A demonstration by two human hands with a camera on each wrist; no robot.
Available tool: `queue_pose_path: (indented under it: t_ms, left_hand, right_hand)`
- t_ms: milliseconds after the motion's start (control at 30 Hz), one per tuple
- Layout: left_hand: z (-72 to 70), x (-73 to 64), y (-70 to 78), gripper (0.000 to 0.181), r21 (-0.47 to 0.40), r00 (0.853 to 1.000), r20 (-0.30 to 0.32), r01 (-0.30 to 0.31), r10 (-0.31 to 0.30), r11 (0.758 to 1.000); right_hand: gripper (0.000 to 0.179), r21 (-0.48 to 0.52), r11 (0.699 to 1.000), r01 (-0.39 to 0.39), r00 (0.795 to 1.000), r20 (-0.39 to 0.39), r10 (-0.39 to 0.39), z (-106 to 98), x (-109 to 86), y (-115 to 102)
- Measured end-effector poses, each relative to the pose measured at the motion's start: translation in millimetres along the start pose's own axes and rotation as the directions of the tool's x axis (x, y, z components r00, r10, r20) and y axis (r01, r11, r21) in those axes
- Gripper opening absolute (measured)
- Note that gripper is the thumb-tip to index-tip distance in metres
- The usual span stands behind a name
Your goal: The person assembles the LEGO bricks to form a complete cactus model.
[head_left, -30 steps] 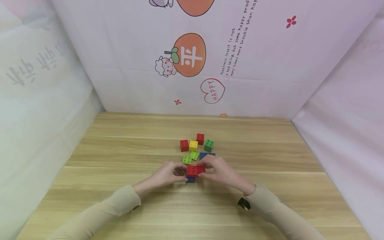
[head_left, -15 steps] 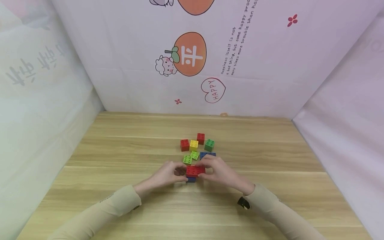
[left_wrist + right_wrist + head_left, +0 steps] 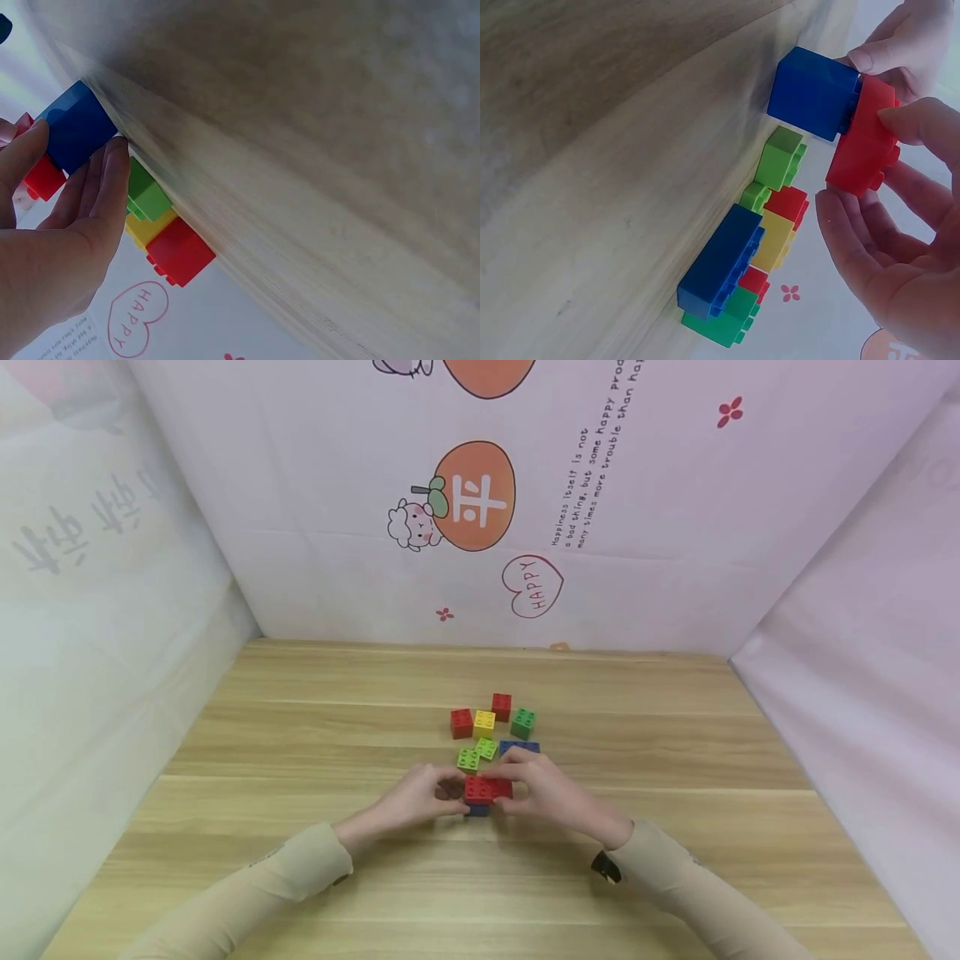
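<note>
A red brick point(image 3: 486, 789) sits over a taller blue block point(image 3: 814, 94) near the middle of the table, jutting out past it to the right. In the right wrist view, blue studs show in a narrow gap between the two. My left hand point(image 3: 416, 792) holds the blue block point(image 3: 81, 126) between thumb and fingers, the thumb near the joint with the red brick point(image 3: 45, 178). From the other side, my right hand point(image 3: 551, 789) pinches the red brick point(image 3: 864, 139), its thumb on one long side and the fingertips opposite. Part of the blue block is hidden in the head view.
Beyond the hands lie two light green bricks point(image 3: 468, 760), a yellow brick point(image 3: 484, 723), two red bricks point(image 3: 461, 723), a green brick point(image 3: 522, 722) and a long blue brick point(image 3: 520, 748). Printed white cloth point(image 3: 637, 602) walls the wooden table point(image 3: 337, 718).
My right hand has shifted its fingers slightly on the red brick, which has moved a touch toward me. The left hand and the loose bricks stay in place.
</note>
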State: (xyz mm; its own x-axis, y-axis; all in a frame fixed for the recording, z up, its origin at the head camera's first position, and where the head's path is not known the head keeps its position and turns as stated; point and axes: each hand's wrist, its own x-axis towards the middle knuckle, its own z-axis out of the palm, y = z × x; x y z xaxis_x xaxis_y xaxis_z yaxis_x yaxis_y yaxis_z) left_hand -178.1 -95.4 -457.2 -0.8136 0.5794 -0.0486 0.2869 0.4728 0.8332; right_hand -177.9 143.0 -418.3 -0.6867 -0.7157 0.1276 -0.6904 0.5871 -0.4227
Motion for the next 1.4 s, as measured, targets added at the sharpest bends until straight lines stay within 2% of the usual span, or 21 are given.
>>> queue_pose_path:
  t_ms: [267, 667, 933, 1167, 1400]
  left_hand:
    - [0.3, 0.6, 0.3, 0.031, 0.023, 1.000, -0.006, -0.018, 0.018, 1.000]
    - [1.2, 1.7, 0.6, 0.033, 0.077, 1.000, -0.016, -0.012, 0.014, 0.997]
    - [2.7, 2.5, -0.1, 0.030, 0.189, 0.996, -0.067, -0.040, 0.054, 0.981]
    - [2.1, 1.1, 2.7, 0.038, 0.175, 0.999, -0.041, -0.022, 0.030, 0.984]
    - [4.8, 3.4, 1.2, 0.035, 0.163, 0.999, -0.039, -0.015, 0.021, 0.986]
  right_hand:
    - [0.040, -0.021, 1.000, -0.003, 1.000, -0.005, 0.002, 0.7, -0.6, -0.3]
    - [0.043, -0.069, 0.998, 0.001, 1.000, -0.017, -0.002, 1.9, 0.5, -1.2]
    - [0.044, -0.075, 0.997, 0.021, 0.999, -0.031, -0.024, 1.5, 0.7, -4.6]
    - [0.045, -0.063, 0.998, -0.009, 0.999, -0.036, 0.007, 3.1, 0.7, -5.4]
    - [0.045, -0.067, 0.998, -0.002, 1.000, -0.032, 0.000, 2.9, -0.4, -4.5]
